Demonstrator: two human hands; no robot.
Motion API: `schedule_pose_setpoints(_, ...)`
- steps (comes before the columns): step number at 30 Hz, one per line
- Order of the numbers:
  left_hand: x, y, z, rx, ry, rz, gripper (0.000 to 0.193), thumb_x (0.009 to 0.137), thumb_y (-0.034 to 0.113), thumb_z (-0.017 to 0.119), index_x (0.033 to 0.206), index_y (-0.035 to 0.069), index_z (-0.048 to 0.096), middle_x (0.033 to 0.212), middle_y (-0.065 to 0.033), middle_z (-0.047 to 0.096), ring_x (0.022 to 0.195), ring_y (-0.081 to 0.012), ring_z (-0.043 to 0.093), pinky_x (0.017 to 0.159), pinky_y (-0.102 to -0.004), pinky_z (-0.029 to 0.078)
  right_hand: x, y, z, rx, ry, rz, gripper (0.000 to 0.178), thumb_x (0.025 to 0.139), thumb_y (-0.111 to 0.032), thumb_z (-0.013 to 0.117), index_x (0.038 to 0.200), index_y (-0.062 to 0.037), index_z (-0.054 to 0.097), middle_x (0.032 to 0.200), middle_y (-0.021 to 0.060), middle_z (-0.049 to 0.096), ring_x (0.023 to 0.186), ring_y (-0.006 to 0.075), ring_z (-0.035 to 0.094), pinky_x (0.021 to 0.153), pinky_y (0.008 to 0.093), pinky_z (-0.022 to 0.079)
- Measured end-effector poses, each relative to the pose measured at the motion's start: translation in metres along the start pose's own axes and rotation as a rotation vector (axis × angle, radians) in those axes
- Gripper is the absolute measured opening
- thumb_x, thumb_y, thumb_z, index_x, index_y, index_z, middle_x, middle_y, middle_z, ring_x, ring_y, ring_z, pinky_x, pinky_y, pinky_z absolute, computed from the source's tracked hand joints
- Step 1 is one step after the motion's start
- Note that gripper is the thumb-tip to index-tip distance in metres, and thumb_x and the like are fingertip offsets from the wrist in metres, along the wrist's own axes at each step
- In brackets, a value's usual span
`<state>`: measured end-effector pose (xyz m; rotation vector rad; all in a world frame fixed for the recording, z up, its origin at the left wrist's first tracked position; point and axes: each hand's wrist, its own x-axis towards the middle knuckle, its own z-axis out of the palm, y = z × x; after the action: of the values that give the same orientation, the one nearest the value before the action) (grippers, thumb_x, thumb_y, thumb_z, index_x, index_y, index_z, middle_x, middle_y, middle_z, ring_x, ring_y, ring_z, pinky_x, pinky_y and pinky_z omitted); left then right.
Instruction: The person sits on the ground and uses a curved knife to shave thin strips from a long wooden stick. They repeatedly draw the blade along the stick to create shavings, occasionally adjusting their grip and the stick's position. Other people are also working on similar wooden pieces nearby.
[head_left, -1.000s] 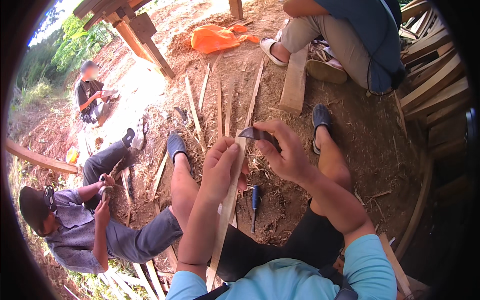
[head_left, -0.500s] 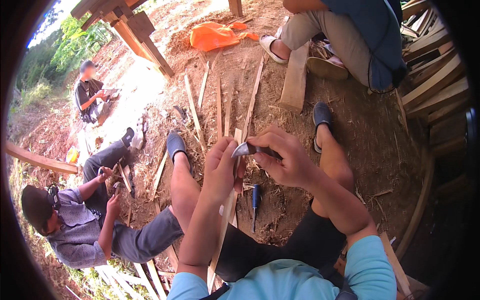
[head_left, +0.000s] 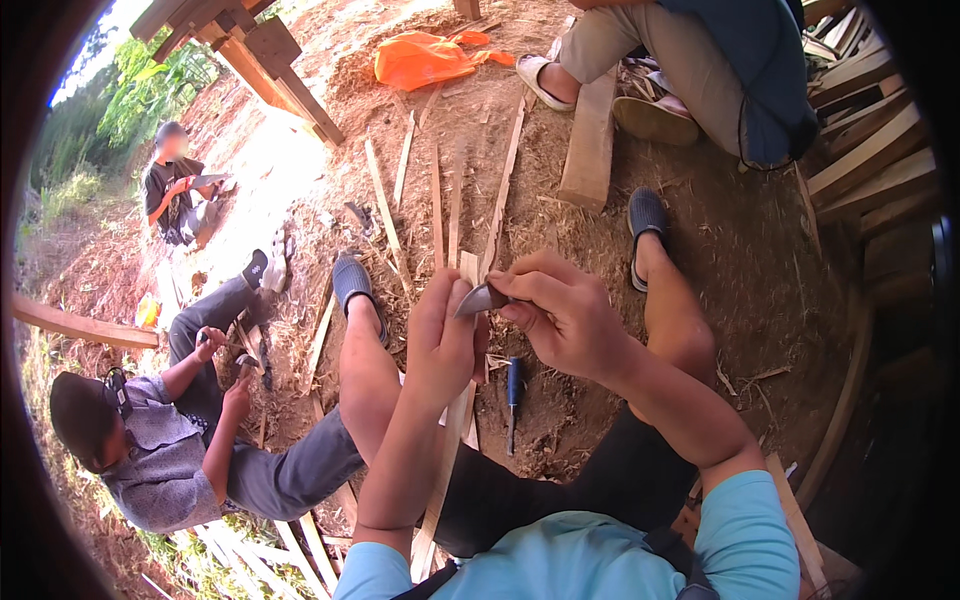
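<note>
My left hand is closed around a long, thin wooden strip, which runs from between my legs up past my fingers. Between the fingertips of my right hand is a small knife with a broad, pointed metal blade. Its tip points left and lies against or very near my left thumb and the strip; I cannot tell whether the edge touches the wood. My right fingers hide most of its handle. On the ground below my hands lies a blue-handled chisel.
More wooden strips lie ahead on the dirt, with a thick beam and an orange bag. A co-worker with a hammer sits at left, another person sits far left, and a third far right. Stacked timber lines the right.
The knife has shifted slightly left and down, and both hands keep their hold. At left, the co-worker's hammer is higher. The far person's hands and the flat object in them have moved.
</note>
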<state>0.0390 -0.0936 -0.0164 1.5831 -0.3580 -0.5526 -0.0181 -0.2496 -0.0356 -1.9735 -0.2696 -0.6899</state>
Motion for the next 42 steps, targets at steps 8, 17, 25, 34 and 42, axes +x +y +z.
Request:
schedule_pose_setpoints(8, -0.008, 0.008, 0.007, -0.048, -0.026, 0.097, 0.019, 0.099, 0.02, 0.039, 0.098, 0.003, 0.048, 0.052, 0.0002, 0.046, 0.036, -0.0051, 0.042, 0.032, -0.0184, 0.031, 0.001, 0.002, -0.003, -0.099, 0.111, -0.06, 0.023, 0.081, -0.005, 0.065, 0.105, -0.0039, 0.064, 0.086, 0.0095, 0.059, 0.072, 0.0242, 0.062, 0.062, 0.0327, 0.05)
schedule_pose_setpoints(17, -0.026, 0.016, 0.015, 0.003, -0.146, 0.058, 0.019, 0.099, 0.019, 0.043, 0.091, 0.003, 0.05, 0.054, 0.0002, 0.051, 0.037, -0.0064, 0.046, 0.036, -0.0186, 0.033, 0.016, 0.038, -0.022, -0.276, 0.418, 0.084, 0.023, 0.093, -0.019, 0.057, 0.108, -0.0008, 0.057, 0.086, 0.0065, 0.059, 0.064, 0.0093, 0.049, 0.055, 0.0248, 0.041)
schedule_pose_setpoints(25, -0.001, 0.009, -0.011, -0.276, -0.066, -0.062, 0.025, 0.1, 0.027, 0.04, 0.096, 0.005, 0.049, 0.056, -0.0002, 0.046, 0.048, -0.0072, 0.05, 0.034, -0.0193, 0.04, 0.005, -0.003, 0.012, -0.013, 0.022, -0.006, 0.021, 0.086, -0.011, 0.061, 0.105, -0.0052, 0.058, 0.085, 0.0119, 0.056, 0.07, 0.0301, 0.059, 0.06, 0.0369, 0.048)
schedule_pose_setpoints(34, 0.006, 0.009, -0.007, -0.295, -0.017, -0.091, 0.025, 0.1, 0.029, 0.04, 0.094, 0.006, 0.049, 0.058, -0.0026, 0.049, 0.045, -0.0074, 0.049, 0.032, -0.0188, 0.039, 0.007, -0.001, 0.01, 0.014, -0.016, 0.012, 0.022, 0.082, -0.007, 0.063, 0.103, -0.0053, 0.058, 0.083, 0.0113, 0.056, 0.071, 0.0301, 0.059, 0.059, 0.0366, 0.048)
schedule_pose_setpoints(42, 0.006, 0.005, -0.001, -0.097, -0.034, -0.041, 0.02, 0.1, 0.023, 0.038, 0.094, 0.006, 0.046, 0.054, -0.002, 0.047, 0.038, -0.0067, 0.043, 0.032, -0.0183, 0.033, 0.011, 0.012, 0.002, 0.053, -0.006, 0.006, 0.02, 0.082, -0.008, 0.065, 0.101, -0.0043, 0.059, 0.078, 0.0108, 0.055, 0.068, 0.0295, 0.059, 0.058, 0.036, 0.046)
